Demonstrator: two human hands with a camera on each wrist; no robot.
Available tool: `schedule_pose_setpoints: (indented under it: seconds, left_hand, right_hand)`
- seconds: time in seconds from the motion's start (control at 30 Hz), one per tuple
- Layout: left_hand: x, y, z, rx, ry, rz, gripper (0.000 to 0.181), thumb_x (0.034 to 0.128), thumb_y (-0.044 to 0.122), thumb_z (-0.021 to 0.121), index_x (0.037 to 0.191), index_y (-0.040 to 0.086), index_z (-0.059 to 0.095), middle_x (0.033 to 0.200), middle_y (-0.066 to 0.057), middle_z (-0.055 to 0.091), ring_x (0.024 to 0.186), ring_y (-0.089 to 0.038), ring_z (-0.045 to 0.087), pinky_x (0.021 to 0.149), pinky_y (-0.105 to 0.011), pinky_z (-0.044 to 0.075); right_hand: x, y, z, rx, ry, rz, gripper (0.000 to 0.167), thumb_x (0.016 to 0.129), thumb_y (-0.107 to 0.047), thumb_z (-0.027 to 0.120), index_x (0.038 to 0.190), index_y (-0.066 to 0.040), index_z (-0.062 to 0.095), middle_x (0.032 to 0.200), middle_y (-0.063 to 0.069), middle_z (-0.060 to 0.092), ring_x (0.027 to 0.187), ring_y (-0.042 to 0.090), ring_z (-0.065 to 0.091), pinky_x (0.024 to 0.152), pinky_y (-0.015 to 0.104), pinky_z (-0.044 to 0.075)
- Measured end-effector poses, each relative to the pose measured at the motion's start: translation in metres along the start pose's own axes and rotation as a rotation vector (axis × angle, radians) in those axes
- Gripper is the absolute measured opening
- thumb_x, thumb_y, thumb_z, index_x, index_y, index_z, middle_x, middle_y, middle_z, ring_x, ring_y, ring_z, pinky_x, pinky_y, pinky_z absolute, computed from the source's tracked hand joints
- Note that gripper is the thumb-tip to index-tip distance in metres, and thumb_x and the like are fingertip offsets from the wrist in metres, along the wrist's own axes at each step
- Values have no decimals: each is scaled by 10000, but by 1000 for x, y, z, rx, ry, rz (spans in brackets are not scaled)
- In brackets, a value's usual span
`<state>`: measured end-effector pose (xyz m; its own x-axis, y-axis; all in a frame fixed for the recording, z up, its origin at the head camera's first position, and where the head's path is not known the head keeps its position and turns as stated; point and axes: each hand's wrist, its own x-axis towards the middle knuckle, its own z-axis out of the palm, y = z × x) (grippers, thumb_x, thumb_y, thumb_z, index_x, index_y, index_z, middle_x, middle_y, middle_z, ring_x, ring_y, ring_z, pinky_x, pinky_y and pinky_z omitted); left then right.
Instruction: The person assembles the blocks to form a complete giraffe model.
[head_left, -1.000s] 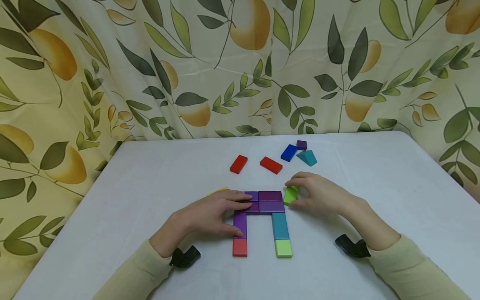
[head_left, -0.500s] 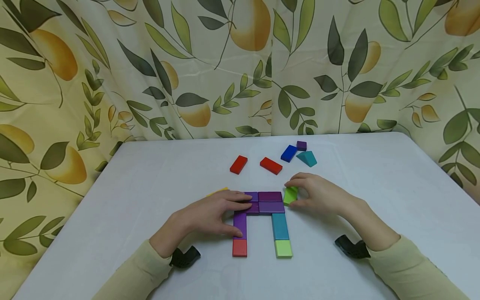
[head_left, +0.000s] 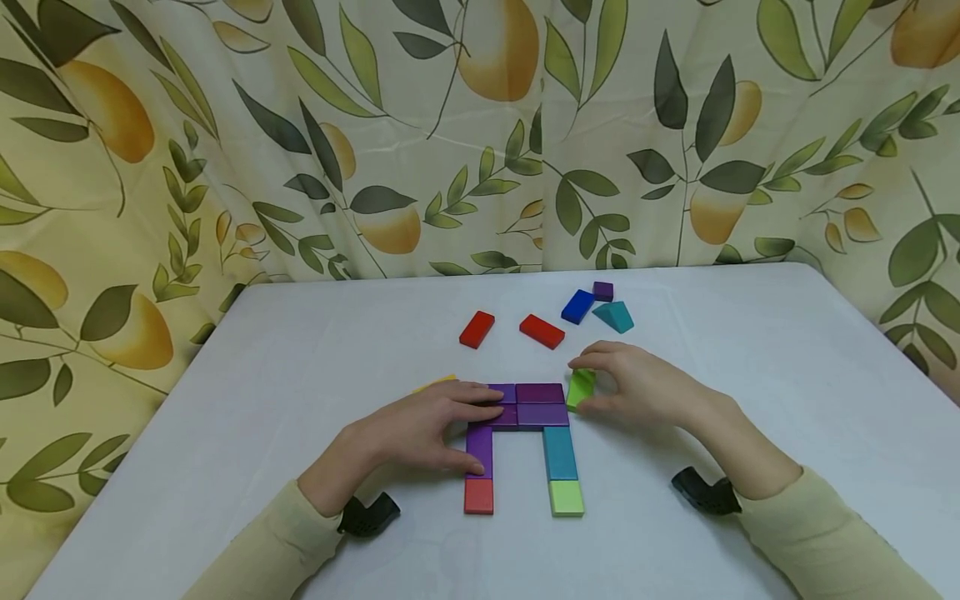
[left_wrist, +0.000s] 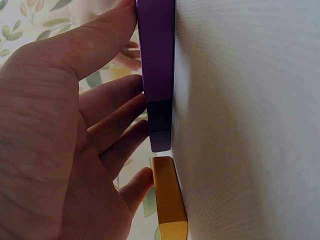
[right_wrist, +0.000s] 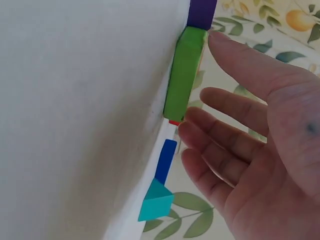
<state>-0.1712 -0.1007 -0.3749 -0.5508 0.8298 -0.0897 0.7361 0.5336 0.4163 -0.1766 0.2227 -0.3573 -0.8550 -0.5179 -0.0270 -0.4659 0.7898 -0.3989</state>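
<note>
One green block [head_left: 581, 390] lies slightly askew at the right end of four purple blocks [head_left: 542, 414] laid in two rows; its near corner touches or sits just beside them. The right hand [head_left: 641, 383] holds it lightly, thumb at the near end and fingers bent about the far end. The left hand [head_left: 420, 423], fingers extended, rests on the left part of the rows, its thumb on a violet leg block [head_left: 480, 443] and its little finger at a yellow block [left_wrist: 170, 192]. Below the violet one sits a coral-red block [head_left: 478, 496]; opposite, a teal oblong [head_left: 560, 452] stands above a lime block [head_left: 567, 498]. Farther back lie two red blocks [head_left: 477, 330], a blue block [head_left: 577, 307], a teal triangular prism [head_left: 616, 317] and a small dark-purple block [head_left: 603, 292]. Behind the white tabletop [head_left: 360, 342] hangs a fruit-and-leaf curtain [head_left: 465, 192].
</note>
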Motion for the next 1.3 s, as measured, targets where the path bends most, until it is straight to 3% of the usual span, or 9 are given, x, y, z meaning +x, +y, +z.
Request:
schedule_pose_setpoints:
  seconds: [0.23,0.53,1.0,1.3]
  left_hand:
    - [1,-1,0,-2,4,10,717,882,480,763,1490,184,527,1593,75,366,1475,-153,274,1175,-365,287]
    - [0,-3,0,-5,13,21,713,884,480,760,1488,180,530,1590,75,371,1468,-153,286,1170,-358,296]
    - [0,-3,0,-2,1,5,714,887,484,753,1496,195,520,1590,90,365,1473,-144,274,1171,-367,294]
    - [0,-3,0,-13,1,1,709,888,481,753,1494,192,524,1589,85,369,1474,-151,276,1167,-378,305]
  right_hand:
    - [9,7,-8,41,19,-13,487,883,-241,802,1310,-53,664,1312,153,621,1229,383,553,972,557,498]
    - [41,18,-19,95,52,-81,455,911,-181,768,1329,-44,649,1366,179,586,1265,391,528,1009,583,460]
    - [86,33,-15,229,-16,-156,504,904,-142,776,1374,-55,617,1457,156,524,1338,370,472,1079,560,401]
    - [103,36,-16,252,-91,-133,531,902,-137,768,1400,-62,598,1492,155,490,1378,361,416,1105,546,373]
